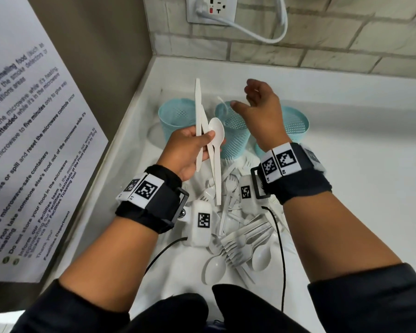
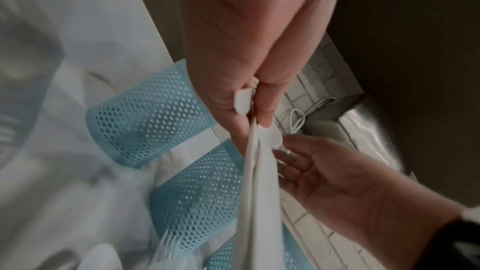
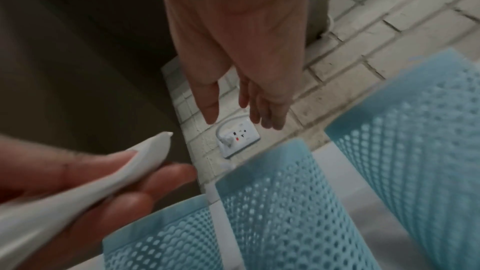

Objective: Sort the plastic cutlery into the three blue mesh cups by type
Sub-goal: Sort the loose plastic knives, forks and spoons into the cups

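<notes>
Left hand point(image 1: 190, 150) gripping cutlery bundle point(image 1: 208, 140), right hand point(image 1: 262, 104) empty above middle cup point(image 1: 233, 131)

Left hand point(image 1: 190, 150) is raised, fingers and thumb curled in a pinch; right hand point(image 1: 259, 104) hovers ahead, fingers loosely spread.

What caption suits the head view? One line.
Left hand grips white cutlery while open right hand hovers over mesh cups.

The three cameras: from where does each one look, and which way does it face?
Head: above, facing down at three blue mesh cups; both forearms and hands show.
Left wrist: along the left hand gripping white cutlery.
Right wrist: along the empty right hand toward the wall socket.
Both wrist views share the cups and the opposite hand.
</notes>
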